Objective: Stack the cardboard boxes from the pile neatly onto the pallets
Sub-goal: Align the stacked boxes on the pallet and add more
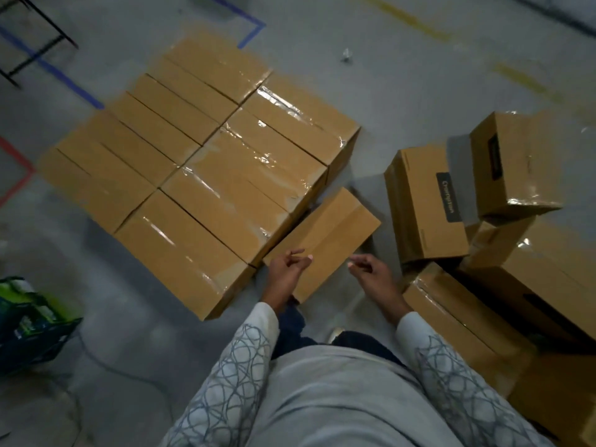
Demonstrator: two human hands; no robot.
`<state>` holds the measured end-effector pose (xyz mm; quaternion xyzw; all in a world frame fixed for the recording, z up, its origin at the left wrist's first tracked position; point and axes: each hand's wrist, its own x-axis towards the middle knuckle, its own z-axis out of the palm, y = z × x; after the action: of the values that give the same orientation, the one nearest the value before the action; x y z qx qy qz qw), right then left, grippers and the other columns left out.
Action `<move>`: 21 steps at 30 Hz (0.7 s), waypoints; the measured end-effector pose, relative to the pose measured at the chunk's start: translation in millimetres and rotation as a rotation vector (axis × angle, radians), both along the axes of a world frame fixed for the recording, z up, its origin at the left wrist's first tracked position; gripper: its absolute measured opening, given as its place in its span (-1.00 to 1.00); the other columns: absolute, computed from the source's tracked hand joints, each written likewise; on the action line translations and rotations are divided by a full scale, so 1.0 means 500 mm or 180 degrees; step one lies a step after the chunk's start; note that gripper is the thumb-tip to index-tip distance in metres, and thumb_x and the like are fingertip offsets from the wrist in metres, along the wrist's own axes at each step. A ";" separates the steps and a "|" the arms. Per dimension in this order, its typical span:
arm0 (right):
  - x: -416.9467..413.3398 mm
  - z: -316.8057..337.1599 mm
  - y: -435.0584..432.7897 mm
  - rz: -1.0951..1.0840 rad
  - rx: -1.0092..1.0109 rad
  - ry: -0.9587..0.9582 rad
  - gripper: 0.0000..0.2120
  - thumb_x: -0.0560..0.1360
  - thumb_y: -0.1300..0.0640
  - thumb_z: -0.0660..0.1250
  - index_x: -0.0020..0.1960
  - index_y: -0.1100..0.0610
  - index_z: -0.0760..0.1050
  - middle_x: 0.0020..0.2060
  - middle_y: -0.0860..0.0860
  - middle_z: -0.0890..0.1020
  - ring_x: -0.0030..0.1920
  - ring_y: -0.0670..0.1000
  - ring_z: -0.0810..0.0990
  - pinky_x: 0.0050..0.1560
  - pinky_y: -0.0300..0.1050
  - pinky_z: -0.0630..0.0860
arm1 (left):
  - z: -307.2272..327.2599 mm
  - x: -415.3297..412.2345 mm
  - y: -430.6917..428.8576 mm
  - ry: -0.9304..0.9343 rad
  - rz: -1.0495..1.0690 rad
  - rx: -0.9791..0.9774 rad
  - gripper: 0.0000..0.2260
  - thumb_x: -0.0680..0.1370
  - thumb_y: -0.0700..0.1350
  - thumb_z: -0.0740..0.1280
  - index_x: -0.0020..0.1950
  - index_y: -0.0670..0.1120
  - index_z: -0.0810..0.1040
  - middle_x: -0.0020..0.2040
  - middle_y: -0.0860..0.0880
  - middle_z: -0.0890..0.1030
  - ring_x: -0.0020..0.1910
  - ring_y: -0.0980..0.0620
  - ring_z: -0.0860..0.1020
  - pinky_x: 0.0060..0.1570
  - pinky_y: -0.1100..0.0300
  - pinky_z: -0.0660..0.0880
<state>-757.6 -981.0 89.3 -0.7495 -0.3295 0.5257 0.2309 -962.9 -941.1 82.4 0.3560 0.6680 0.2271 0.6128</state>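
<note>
A flat layer of several taped cardboard boxes [206, 162] lies side by side in two rows on the floor; any pallet under them is hidden. One more brown box [325, 233] lies slanted against the layer's near right edge. My left hand [287, 269] hovers over that box's near left corner, fingers loosely curled, holding nothing. My right hand [371, 272] hangs just off the box's right side, also loosely curled and empty. A loose pile of boxes [516, 253] lies tumbled at the right, some tilted on others.
A dark crate with green packs [32, 324] stands at the left edge. A black metal frame [38, 37] is at the top left. Blue, red and yellow tape lines mark the grey floor [403, 91]. A small scrap [346, 56] lies on the floor beyond the boxes.
</note>
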 end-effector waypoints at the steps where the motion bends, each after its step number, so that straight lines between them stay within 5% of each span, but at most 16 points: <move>1: -0.003 0.002 0.025 -0.0062 -0.0064 0.0020 -0.86 0.60 -0.05 0.40 0.15 -0.14 0.57 0.13 -0.07 0.63 0.15 -0.03 0.59 0.26 0.13 0.57 | 0.003 -0.002 0.030 -0.0005 0.0009 0.0020 -0.74 0.58 -0.07 0.47 0.27 -0.01 0.62 0.05 -0.01 0.71 0.04 0.03 0.66 -0.05 0.20 0.52; 7: -0.017 -0.026 0.149 -0.0586 -0.0308 0.0162 -0.81 0.61 0.03 0.40 0.22 -0.04 0.58 0.17 -0.03 0.63 0.17 -0.04 0.59 0.29 0.08 0.54 | -0.025 0.016 0.171 0.0111 -0.0463 -0.0211 -0.71 0.58 -0.03 0.46 0.29 -0.01 0.60 0.06 -0.02 0.70 0.09 0.01 0.65 0.01 0.15 0.54; 11: 0.000 -0.138 0.201 -0.0838 -0.0563 0.0218 -0.85 0.62 0.03 0.39 0.19 -0.06 0.58 0.11 -0.05 0.66 0.13 -0.02 0.63 0.29 0.14 0.56 | -0.109 0.056 0.259 0.0216 -0.0743 -0.0345 -0.74 0.59 -0.02 0.45 0.28 0.03 0.60 0.06 0.01 0.69 0.06 0.11 0.63 -0.07 0.29 0.49; 14: 0.022 -0.306 0.250 -0.1121 -0.0820 0.0229 -0.88 0.63 0.09 0.37 0.13 -0.09 0.57 0.06 -0.13 0.66 0.10 -0.09 0.62 0.25 0.04 0.56 | -0.278 0.091 0.327 0.0344 -0.0716 -0.0480 -0.75 0.58 -0.02 0.46 0.26 0.08 0.61 0.05 0.05 0.68 0.06 0.12 0.62 -0.07 0.27 0.50; 17: 0.054 -0.534 0.286 -0.1167 -0.1087 0.0179 -0.87 0.58 0.08 0.37 0.13 0.02 0.58 0.02 -0.01 0.68 0.10 0.06 0.64 0.21 0.10 0.55 | -0.517 0.127 0.374 0.0540 -0.0718 -0.0625 -0.71 0.56 -0.01 0.49 0.27 0.08 0.61 0.08 0.05 0.67 0.10 0.05 0.63 0.14 0.06 0.59; 20: 0.094 -0.767 0.303 -0.1209 -0.1512 0.0140 -0.63 0.53 0.11 0.40 0.23 0.31 0.47 0.06 0.30 0.59 0.12 0.27 0.59 0.25 0.21 0.53 | -0.751 0.164 0.406 0.0852 -0.0871 -0.0685 -0.56 0.53 0.00 0.51 0.39 0.01 0.54 0.27 0.01 0.58 0.26 0.02 0.53 0.30 0.01 0.50; 21: 0.106 -0.834 0.310 -0.1264 -0.1716 0.0149 -0.49 0.49 0.05 0.42 0.33 0.28 0.41 0.17 0.28 0.57 0.15 0.24 0.58 0.29 0.25 0.51 | -0.821 0.173 0.416 0.1008 -0.0987 -0.0698 -0.48 0.52 0.04 0.51 0.44 -0.02 0.50 0.34 -0.02 0.54 0.31 0.02 0.49 0.32 0.06 0.45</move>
<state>-704.5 -826.1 -327.9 -0.8209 -0.0207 0.5557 0.1299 -876.5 -733.4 -328.1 0.4168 0.7138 -0.0021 0.5629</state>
